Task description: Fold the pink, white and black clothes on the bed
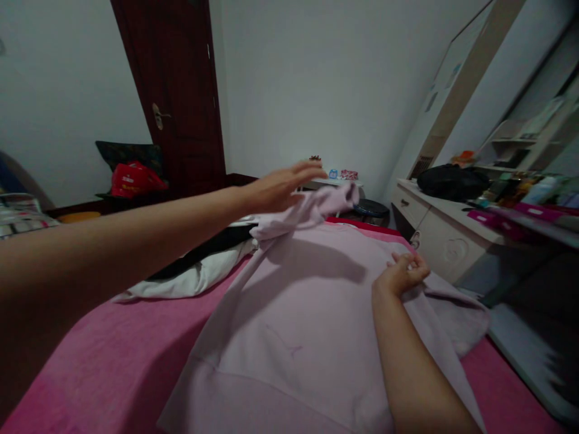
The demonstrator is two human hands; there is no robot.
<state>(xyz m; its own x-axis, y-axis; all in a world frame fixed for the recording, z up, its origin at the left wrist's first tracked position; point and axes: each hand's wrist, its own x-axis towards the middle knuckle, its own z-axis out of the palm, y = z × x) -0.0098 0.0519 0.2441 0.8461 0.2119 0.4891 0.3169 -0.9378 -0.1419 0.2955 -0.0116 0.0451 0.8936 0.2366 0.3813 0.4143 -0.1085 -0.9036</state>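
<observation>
A pale pink long-sleeved top lies spread on the pink bed cover, with a small dark line mark on its front. My left hand reaches over the top's left shoulder with fingers stretched out. Just under and beyond it, the left sleeve is raised and folded inward, its cuff in the air. Whether the palm touches the sleeve cannot be made out. My right hand is at the top's right side, fingers curled in; what they hold, if anything, is hidden. The right sleeve lies outward beyond it.
White and black folded clothes lie on the bed to the left. A pale cabinet with a black bag stands at right, beside a cluttered dresser. A dark stool is behind the bed. A red bag rests near the door.
</observation>
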